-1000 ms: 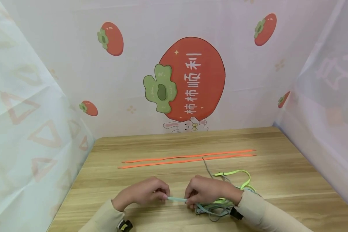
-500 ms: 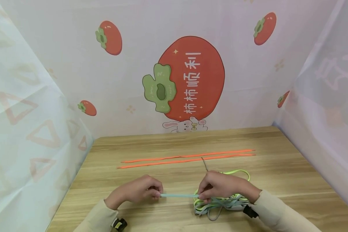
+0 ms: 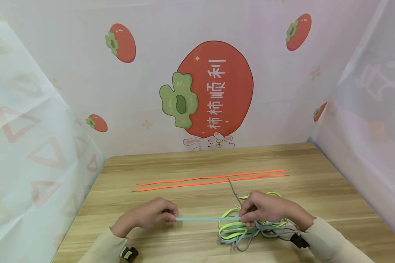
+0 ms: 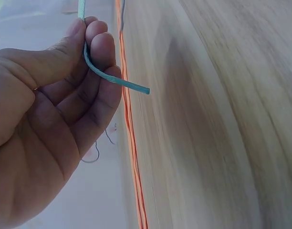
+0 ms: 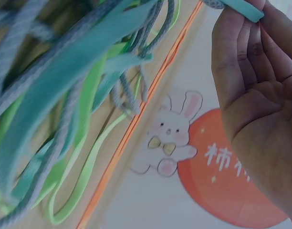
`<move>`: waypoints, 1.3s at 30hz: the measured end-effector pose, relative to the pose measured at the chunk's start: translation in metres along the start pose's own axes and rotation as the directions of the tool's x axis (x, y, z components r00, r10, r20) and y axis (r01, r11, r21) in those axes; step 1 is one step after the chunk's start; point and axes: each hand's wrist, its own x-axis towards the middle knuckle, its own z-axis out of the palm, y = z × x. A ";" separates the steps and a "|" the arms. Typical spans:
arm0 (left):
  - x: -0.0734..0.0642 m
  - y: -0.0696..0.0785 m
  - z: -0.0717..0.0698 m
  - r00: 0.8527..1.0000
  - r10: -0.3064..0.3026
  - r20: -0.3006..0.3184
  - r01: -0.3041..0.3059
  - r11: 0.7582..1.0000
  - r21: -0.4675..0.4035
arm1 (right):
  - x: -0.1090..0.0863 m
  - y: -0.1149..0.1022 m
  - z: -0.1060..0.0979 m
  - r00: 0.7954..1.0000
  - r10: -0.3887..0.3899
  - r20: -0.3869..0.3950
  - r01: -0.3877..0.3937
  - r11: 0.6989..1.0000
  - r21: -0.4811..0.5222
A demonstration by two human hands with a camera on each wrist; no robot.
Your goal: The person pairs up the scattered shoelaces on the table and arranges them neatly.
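A light teal shoelace [image 3: 207, 219] is stretched level between the two hands in the head view. My left hand [image 3: 153, 213] pinches it between thumb and fingers; its short tipped end [image 4: 136, 87] hangs past the fingers in the left wrist view. My right hand [image 3: 263, 208] pinches the same lace farther along, above a tangled pile of laces [image 3: 237, 232] in yellow-green, grey and teal. In the right wrist view the pinched teal lace [image 5: 246, 9] shows at the right fingertips. Part of the pile is hidden under the right hand.
Two orange laces [image 3: 184, 180] lie straight and side by side across the wooden table [image 3: 145, 164] behind the hands. A grey lace end [image 3: 233, 188] reaches from the pile up to them. A printed cloth wall [image 3: 141, 84] stands behind the table.
My right hand has slid to the right along the teal lace and my left hand has drawn slightly left. The stretch of lace between them has grown longer, and more of the pile shows.
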 end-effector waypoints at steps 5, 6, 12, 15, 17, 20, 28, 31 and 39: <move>-0.006 -0.003 -0.004 1.000 -0.011 -0.005 0.011 1.000 -0.009 | -0.014 0.006 -0.006 1.000 -0.020 -0.018 0.020 1.000 0.009; -0.007 -0.004 -0.005 1.000 -0.017 -0.007 0.017 1.000 -0.012 | -0.017 0.007 -0.008 1.000 -0.021 -0.023 0.021 1.000 0.010; -0.013 -0.006 -0.009 0.999 -0.043 -0.025 0.043 0.999 -0.012 | -0.032 0.014 -0.015 0.999 -0.029 -0.041 0.029 0.999 0.017; -0.016 -0.009 -0.011 0.999 -0.039 -0.029 0.039 0.999 -0.005 | -0.040 0.016 -0.018 0.998 -0.032 -0.046 0.033 0.999 0.022; -0.019 -0.011 -0.012 0.999 -0.033 -0.030 0.033 0.999 -0.005 | -0.044 0.018 -0.019 0.998 -0.038 -0.054 0.039 0.999 0.025; -0.023 -0.015 -0.014 0.999 -0.032 -0.040 0.031 0.999 -0.007 | -0.051 0.022 -0.022 0.996 -0.052 -0.072 0.054 0.998 0.021; -0.036 -0.030 -0.019 0.996 -0.054 -0.070 0.052 0.998 -0.032 | -0.066 0.029 -0.030 0.994 -0.028 -0.109 0.031 0.999 0.033; -0.040 -0.033 -0.022 0.995 -0.060 -0.076 0.056 0.997 -0.047 | -0.071 0.032 -0.033 0.993 -0.025 -0.118 0.028 0.999 0.022; -0.054 -0.039 -0.027 0.994 -0.076 -0.082 0.069 0.994 -0.083 | -0.083 0.043 -0.037 0.990 -0.006 -0.140 0.013 0.999 0.044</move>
